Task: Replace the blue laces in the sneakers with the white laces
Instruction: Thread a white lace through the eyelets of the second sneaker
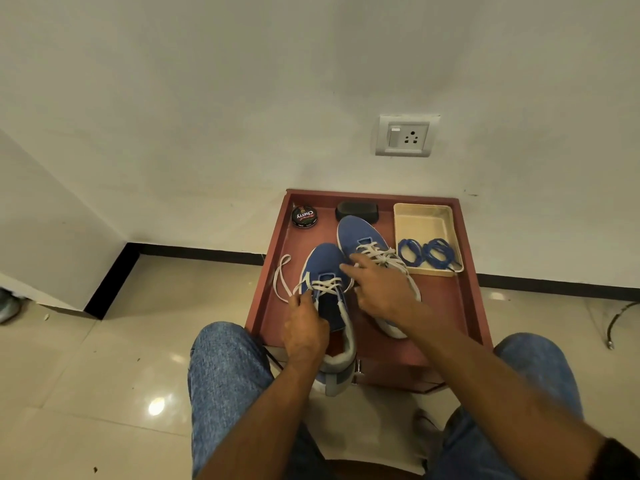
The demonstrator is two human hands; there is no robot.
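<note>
Red table [446,306], lace [282,277] in left grip [304,327]

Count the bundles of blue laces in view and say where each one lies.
2. Both lie coiled in the cream tray at the table's right: the left bundle and the right bundle side by side at the tray's near end. None appears hidden elsewhere.

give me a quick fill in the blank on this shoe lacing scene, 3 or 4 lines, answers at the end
1. The two coiled blue laces lie in the ____ tray.
2. Both sneakers now carry ____ laces.
3. The left hand grips the lace of the near sneaker, while the ____ hand reaches over the far sneaker.
4. The round polish tin sits in the stand's far ____ corner.

Answers: cream; white; right; left
</note>
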